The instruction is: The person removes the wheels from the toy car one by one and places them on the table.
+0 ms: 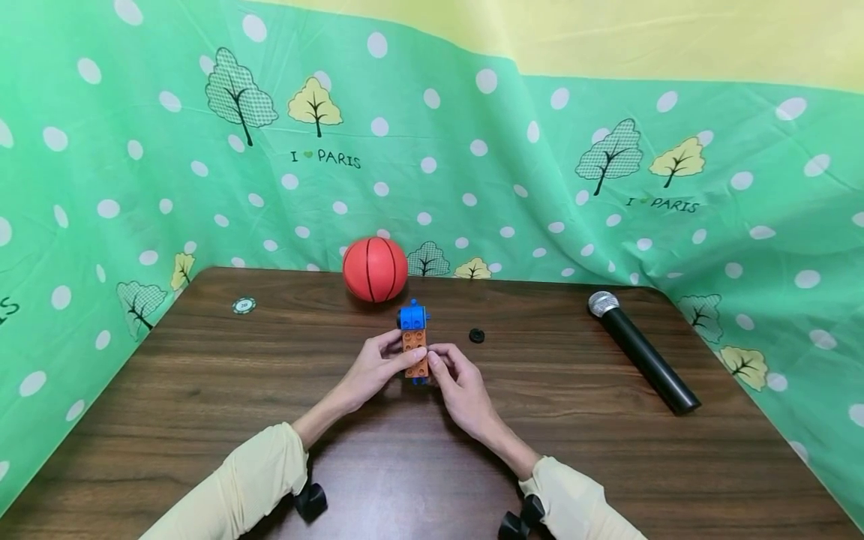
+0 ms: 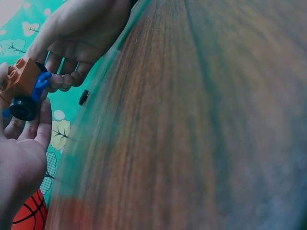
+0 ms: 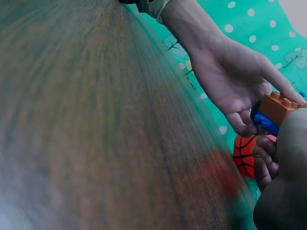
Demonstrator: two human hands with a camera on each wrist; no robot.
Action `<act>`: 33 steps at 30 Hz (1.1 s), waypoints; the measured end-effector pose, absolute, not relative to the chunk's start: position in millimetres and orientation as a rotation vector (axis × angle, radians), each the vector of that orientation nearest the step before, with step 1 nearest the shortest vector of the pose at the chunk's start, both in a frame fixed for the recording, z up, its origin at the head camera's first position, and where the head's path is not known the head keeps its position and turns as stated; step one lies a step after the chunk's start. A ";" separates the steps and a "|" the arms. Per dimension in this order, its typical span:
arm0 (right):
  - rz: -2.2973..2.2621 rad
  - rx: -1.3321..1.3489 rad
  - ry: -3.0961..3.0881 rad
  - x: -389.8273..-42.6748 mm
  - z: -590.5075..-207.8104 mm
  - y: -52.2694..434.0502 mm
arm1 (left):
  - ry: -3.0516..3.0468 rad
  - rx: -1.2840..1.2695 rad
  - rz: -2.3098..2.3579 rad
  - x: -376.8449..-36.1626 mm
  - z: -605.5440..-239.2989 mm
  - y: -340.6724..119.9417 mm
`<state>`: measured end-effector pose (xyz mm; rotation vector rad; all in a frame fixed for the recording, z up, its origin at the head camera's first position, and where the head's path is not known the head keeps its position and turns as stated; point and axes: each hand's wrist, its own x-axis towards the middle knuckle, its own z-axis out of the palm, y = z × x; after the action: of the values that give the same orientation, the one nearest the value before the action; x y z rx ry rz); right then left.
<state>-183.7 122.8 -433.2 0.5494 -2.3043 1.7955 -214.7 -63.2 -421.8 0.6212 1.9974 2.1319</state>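
A toy car (image 1: 415, 341) of orange studded blocks, with a blue front block and blue base, is held up between both hands. My left hand (image 1: 371, 371) grips it from the left, thumb on top of the orange block and fingers below. On the right near side, my right hand (image 1: 466, 390) pinches a black toy wheel (image 2: 42, 68) with curled fingers, the thumb at the orange block's edge. Another black wheel (image 2: 23, 108) sits on the car's left near side. The front right blue peg bears no wheel. A loose black wheel (image 1: 476, 336) lies on the table to the right.
A red basketball (image 1: 375, 270) stands at the back edge of the wooden table (image 1: 202, 390). A poker chip (image 1: 244, 305) lies at back left, a black microphone (image 1: 644, 352) at right. Green patterned cloth (image 1: 432, 150) hangs behind and along the sides.
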 end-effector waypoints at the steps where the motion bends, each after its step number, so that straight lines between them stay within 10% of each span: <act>1: 1.771 0.556 -2.312 -183.4 -433.0 123.2 | 2.003 0.623 2.132 -214.4 -421.6 -63.5; 33: 1.480 0.839 -2.205 -190.1 -440.7 136.0 | 2.062 0.764 2.079 -209.8 -419.3 -62.3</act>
<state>-190.1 136.0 -440.7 0.8389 -2.2054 1.4803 -209.8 -62.3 -419.3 0.7643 2.0618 2.0791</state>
